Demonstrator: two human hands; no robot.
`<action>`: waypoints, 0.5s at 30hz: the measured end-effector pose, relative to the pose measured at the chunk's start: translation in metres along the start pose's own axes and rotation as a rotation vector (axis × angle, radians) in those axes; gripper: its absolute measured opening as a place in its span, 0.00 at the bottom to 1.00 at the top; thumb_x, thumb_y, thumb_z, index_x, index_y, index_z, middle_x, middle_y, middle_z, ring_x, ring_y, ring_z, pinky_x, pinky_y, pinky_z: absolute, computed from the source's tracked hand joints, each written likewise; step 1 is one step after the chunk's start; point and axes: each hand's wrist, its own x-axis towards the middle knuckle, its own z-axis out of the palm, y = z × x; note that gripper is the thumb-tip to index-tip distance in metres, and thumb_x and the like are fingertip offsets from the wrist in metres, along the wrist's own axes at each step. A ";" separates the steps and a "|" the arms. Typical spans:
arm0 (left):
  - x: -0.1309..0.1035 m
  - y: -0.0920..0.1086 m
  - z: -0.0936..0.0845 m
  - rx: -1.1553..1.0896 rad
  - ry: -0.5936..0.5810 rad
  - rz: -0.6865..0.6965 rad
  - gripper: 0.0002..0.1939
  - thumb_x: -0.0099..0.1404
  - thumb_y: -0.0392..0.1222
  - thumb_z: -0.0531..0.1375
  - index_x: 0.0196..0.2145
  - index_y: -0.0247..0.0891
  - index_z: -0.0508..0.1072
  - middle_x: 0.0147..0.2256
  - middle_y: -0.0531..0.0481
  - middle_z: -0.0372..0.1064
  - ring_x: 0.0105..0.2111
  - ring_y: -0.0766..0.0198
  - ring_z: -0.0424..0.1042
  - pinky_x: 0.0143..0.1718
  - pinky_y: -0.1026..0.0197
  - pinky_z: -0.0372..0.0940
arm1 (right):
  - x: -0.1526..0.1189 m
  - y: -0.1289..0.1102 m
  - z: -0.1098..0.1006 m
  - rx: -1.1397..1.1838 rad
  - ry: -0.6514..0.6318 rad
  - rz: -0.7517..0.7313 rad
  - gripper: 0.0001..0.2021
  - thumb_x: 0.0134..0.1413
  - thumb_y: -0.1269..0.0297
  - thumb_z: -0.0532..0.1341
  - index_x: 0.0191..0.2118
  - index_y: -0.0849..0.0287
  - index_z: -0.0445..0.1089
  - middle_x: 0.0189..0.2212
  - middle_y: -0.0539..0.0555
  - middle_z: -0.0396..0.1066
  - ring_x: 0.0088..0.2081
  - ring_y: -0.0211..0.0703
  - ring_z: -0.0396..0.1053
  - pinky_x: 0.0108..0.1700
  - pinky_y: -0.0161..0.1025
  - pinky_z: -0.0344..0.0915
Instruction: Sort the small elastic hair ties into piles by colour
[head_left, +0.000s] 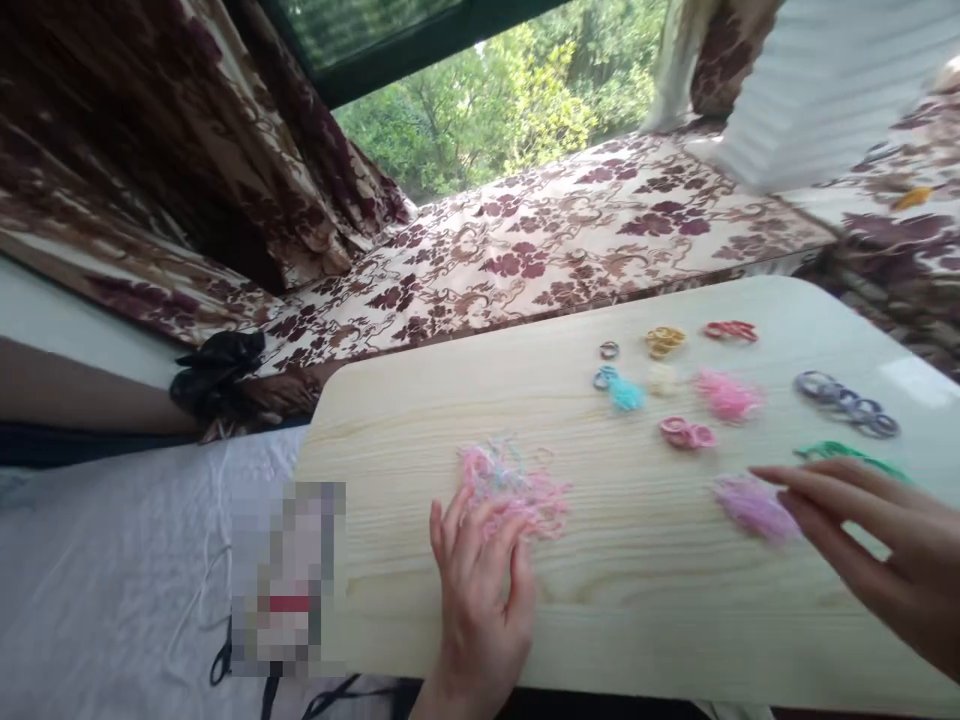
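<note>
Under the left hand [478,580], whose spread fingertips press flat on the pale wooden board [420,420], lies a loose mixed heap [514,487] of thin pink and pale-blue elastic bands, too tangled to count. Beyond the hands sit nine smaller sorted piles, blurred so single bands cannot be told. Just left of the right hand [877,545], fingers open and extended, holding nothing, lies a lilac pile [754,508]; a green pile [847,453] peeks from behind it, partly hidden.
</note>
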 end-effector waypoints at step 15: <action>-0.016 -0.008 -0.017 -0.050 0.007 -0.212 0.15 0.65 0.28 0.54 0.44 0.41 0.75 0.46 0.46 0.73 0.61 0.53 0.60 0.66 0.36 0.45 | 0.014 -0.123 0.069 0.333 -0.308 -0.378 0.13 0.66 0.66 0.51 0.41 0.55 0.74 0.31 0.52 0.72 0.32 0.38 0.72 0.34 0.34 0.69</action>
